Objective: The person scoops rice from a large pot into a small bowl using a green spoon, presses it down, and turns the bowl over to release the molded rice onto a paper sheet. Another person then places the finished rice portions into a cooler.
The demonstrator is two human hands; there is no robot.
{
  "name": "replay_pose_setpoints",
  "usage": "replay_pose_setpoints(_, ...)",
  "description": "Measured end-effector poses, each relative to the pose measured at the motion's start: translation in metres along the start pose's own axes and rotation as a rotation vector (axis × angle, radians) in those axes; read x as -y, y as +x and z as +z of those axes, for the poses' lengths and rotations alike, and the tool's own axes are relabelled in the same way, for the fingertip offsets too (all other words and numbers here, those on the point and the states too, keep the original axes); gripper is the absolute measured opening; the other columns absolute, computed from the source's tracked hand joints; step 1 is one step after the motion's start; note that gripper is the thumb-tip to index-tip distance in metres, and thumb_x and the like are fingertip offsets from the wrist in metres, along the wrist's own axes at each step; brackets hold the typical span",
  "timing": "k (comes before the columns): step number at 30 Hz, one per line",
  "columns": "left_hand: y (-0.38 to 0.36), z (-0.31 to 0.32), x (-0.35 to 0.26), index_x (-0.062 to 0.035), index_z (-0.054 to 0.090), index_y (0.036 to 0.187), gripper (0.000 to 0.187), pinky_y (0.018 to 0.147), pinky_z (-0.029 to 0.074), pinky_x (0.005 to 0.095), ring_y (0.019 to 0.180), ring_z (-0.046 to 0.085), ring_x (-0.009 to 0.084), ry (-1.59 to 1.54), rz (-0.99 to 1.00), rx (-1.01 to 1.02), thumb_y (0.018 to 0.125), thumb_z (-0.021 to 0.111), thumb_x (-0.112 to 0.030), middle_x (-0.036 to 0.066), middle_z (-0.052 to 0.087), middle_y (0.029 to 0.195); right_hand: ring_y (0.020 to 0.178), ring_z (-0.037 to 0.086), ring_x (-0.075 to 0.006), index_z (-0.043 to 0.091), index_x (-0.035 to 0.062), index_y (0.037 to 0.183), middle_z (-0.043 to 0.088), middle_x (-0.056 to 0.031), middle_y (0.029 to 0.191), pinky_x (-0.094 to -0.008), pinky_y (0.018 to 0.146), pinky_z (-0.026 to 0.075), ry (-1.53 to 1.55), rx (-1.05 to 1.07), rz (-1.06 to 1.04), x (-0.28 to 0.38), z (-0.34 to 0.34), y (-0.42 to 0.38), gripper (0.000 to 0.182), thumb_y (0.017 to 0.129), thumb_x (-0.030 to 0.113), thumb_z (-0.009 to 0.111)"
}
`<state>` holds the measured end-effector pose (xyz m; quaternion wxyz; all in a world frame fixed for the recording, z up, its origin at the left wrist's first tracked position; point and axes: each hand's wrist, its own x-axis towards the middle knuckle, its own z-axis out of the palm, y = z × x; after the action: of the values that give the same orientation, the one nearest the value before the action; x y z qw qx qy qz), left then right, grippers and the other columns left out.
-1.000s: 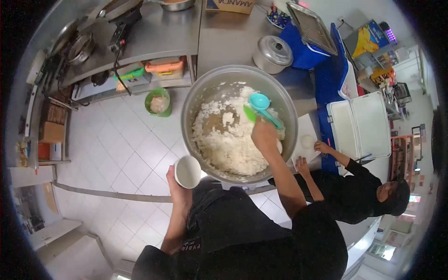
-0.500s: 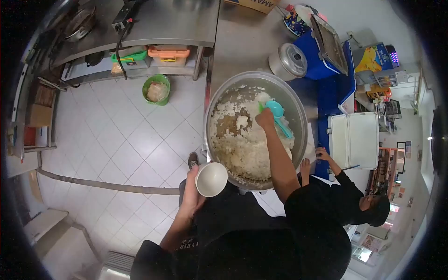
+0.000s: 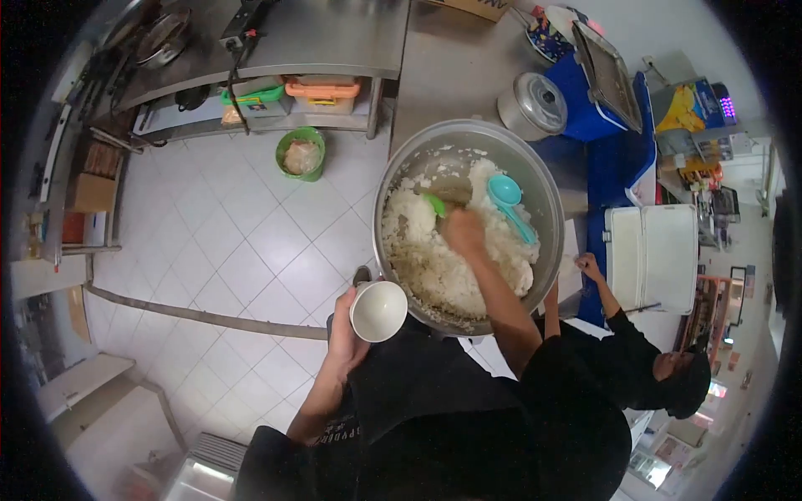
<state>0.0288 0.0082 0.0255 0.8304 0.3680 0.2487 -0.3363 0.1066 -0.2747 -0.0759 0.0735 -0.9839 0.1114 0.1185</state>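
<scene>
Rice [image 3: 455,259] fills the big steel pot [image 3: 393,179] that stands at the edge of the counter [image 3: 455,71], and our right hand [image 3: 462,231] is down in it, its grip clamped on the handle of a green paddle [image 3: 433,204] whose blade sticks out toward the bare patch of pot bottom. A turquoise scoop [image 3: 507,198] lies on the rice just beside that hand, touching the mound, nobody holding it. Our left hand [image 3: 347,321] is outside the pot, near its lower rim, with its grip wrapped around a white bowl [image 3: 378,311] that is tilted so its open mouth faces us; we see nothing in it.

Farther along the counter a steel lid [image 3: 532,104] rests near a blue cooler [image 3: 597,117], and a white cooler [image 3: 652,255] stands open to the right. A green bucket [image 3: 301,154] sits on the tiled floor [image 3: 242,242] beside the shelf under the far counter, where an orange tub [image 3: 322,90] is stored. At the right a co-worker in black [image 3: 643,367] leans over the counter, one hand [image 3: 586,265] raised near the white cooler; we cannot tell what it is doing.
</scene>
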Motion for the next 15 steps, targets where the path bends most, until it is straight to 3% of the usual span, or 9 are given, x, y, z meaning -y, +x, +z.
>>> replay_pose_setpoints(3, 0.000, -0.001, 0.010, 0.0004, 0.055, 0.123, 0.063, 0.092, 0.045, 0.0378, 0.106, 0.059, 0.0244, -0.067, 0.022, 0.000, 0.094, 0.036, -0.052, 0.013, 0.062, 0.116, 0.071, 0.067, -0.0363, 0.065, -0.0013, 0.095, 0.066, -0.0193, 0.078, -0.0461, 0.062, 0.053, -0.153, 0.072, -0.242, 0.043, 0.003, -0.045, 0.021, 0.085, 0.015, 0.055)
replay_pose_setpoints(6, 0.001, 0.003, 0.016, 0.0032, 0.053, 0.125, 0.066, 0.094, 0.044, 0.0374, 0.108, 0.059, 0.0253, -0.038, 0.088, -0.029, 0.093, 0.037, -0.052, 0.014, 0.062, 0.118, 0.072, 0.066, -0.0374, 0.064, -0.0028, 0.098, 0.066, -0.0208, 0.078, -0.0461, 0.064, 0.053, -0.089, 0.210, -0.274, 0.068, -0.009, -0.070, 0.021, 0.082, 0.008, 0.055)
replay_pose_setpoints(9, -0.003, 0.009, 0.019, 0.0043, 0.053, 0.125, 0.067, 0.096, 0.043, 0.0369, 0.109, 0.058, 0.0255, -0.097, 0.087, -0.046, 0.093, 0.037, -0.052, 0.015, 0.061, 0.119, 0.074, 0.066, -0.0378, 0.063, -0.0033, 0.099, 0.066, -0.0227, 0.080, -0.0454, 0.066, 0.053, 0.091, 0.127, -0.325, 0.039, 0.003, -0.056, 0.022, 0.083, 0.007, 0.053)
replay_pose_setpoints(13, -0.006, 0.012, 0.015, 0.0027, 0.054, 0.124, 0.066, 0.096, 0.043, 0.0363, 0.110, 0.058, 0.0249, -0.041, 0.093, 0.007, 0.093, 0.037, -0.053, 0.014, 0.060, 0.121, 0.073, 0.066, -0.0365, 0.066, 0.0020, 0.097, 0.065, -0.0213, 0.076, -0.0450, 0.064, 0.052, 0.078, 0.221, -0.340, 0.041, -0.008, -0.046, 0.021, 0.081, 0.009, 0.054)
replay_pose_setpoints(15, -0.013, 0.016, 0.009, 0.0013, 0.054, 0.125, 0.066, 0.096, 0.043, 0.0365, 0.110, 0.058, 0.0241, 0.007, 0.056, -0.041, 0.093, 0.038, -0.054, 0.012, 0.060, 0.121, 0.072, 0.065, -0.0369, 0.066, 0.0050, 0.093, 0.065, -0.0213, 0.076, -0.0462, 0.064, 0.051, -0.087, 0.202, -0.477, 0.030, -0.007, -0.035, 0.018, 0.083, 0.009, 0.052)
